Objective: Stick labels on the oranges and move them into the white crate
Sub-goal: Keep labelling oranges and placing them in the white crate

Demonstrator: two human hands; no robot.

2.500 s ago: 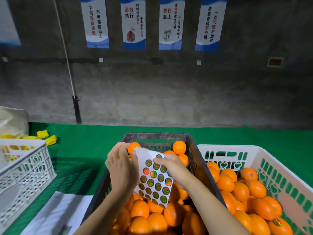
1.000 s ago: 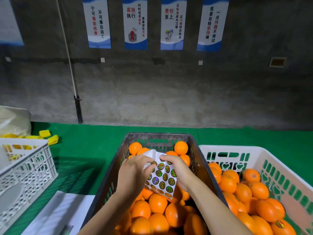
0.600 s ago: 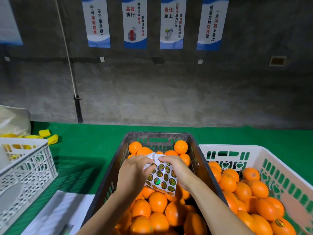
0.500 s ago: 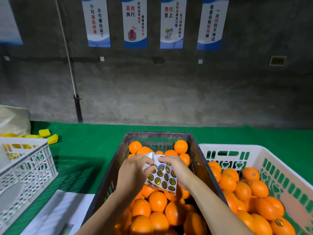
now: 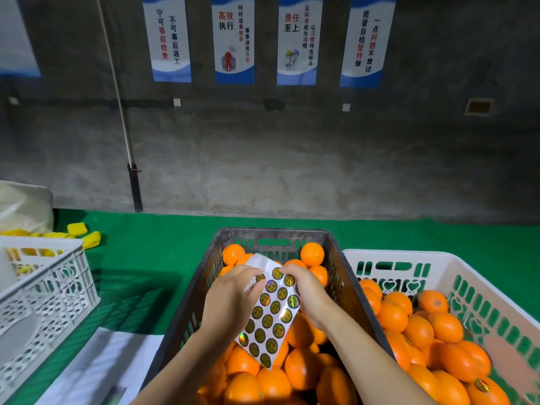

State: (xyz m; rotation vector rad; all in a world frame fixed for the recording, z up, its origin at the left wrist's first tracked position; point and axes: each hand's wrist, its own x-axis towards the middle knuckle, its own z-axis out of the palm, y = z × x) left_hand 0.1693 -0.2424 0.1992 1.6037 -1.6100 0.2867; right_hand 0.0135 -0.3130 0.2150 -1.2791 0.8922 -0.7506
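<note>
The label sheet [image 5: 271,314] is held up between both hands, above the oranges [image 5: 301,372] heaped in the dark crate [image 5: 181,317]. The left hand [image 5: 230,299] has its grip closed on the sheet's upper left edge, thumb lying across the printed face and fingers curled out of sight behind it. The right hand [image 5: 304,290] meets the sheet at its top right, fingertips bent down onto the first row of round labels. It looks like a pinch at a label's rim, though whether one has lifted is too small to tell.

From the two grips the sheet's long axis runs downward and back toward the person, leaning a little to the left. Its free lower corner hangs just above the fruit (nothing supports that end, so it can swing). The label being worked sits directly under the right fingertips, which makes the right hand the nearer one for peeling while the left serves as the anchor.

Both wrists are cocked inward, forearms converging from the bottom of the view. The unlabelled oranges lie straight below the grips. The white crate [image 5: 394,254] stands beside them to the right of the right-hand grip, already well filled.
</note>
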